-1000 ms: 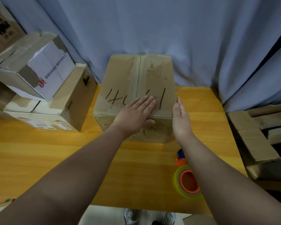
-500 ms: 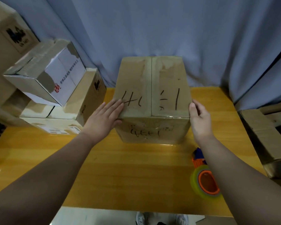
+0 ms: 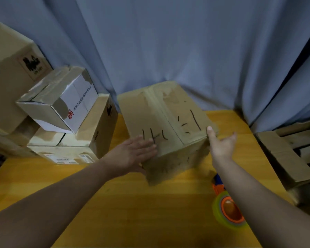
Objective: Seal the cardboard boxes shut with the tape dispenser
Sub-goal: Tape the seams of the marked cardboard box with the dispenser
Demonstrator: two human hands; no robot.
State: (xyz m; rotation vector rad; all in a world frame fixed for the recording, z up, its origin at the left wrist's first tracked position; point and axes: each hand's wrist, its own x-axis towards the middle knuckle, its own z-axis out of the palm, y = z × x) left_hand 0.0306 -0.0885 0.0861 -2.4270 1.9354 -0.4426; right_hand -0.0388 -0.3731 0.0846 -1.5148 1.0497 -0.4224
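The box [image 3: 168,122] sits on the surface [image 3: 115,203], the left hand [image 3: 132,154] flat against it with straight fingers. The right hand [image 3: 220,145] touches its near corner, fingers spread and released. The tape dispenser [image 3: 229,210] lies beside that forearm.

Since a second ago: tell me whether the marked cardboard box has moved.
Yes. The marked cardboard box has turned counterclockwise on the table; its near face now angles toward the tape dispenser.

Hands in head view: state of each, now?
Left hand: open, fingers flat on top of the marked cardboard box.
Right hand: open, holds nothing, one fingertip at that box's right edge.
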